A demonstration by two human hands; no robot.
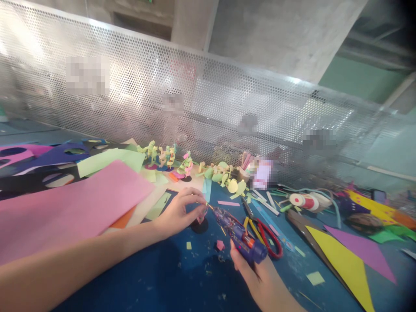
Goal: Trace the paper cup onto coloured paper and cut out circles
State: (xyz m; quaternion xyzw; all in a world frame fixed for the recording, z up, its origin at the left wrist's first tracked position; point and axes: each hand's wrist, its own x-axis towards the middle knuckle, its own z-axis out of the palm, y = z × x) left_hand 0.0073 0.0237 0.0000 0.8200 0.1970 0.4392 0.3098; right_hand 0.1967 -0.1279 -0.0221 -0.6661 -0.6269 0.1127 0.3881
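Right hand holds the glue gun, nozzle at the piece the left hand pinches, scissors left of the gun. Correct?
No. The head view shows the scissors right of the glue gun, not left. The right hand holds the gun, nozzle at the piece pinched by the left hand.

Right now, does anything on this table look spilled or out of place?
Small paper scraps litter the blue tabletop around the purple glue gun in the right hand; red-handled scissors lie beside it. Nothing looks damaged.

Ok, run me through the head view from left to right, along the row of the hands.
Big pink paper sheet → left hand, pinching a small pink piece → glue gun, gripped by the right hand → yellow paper triangle.
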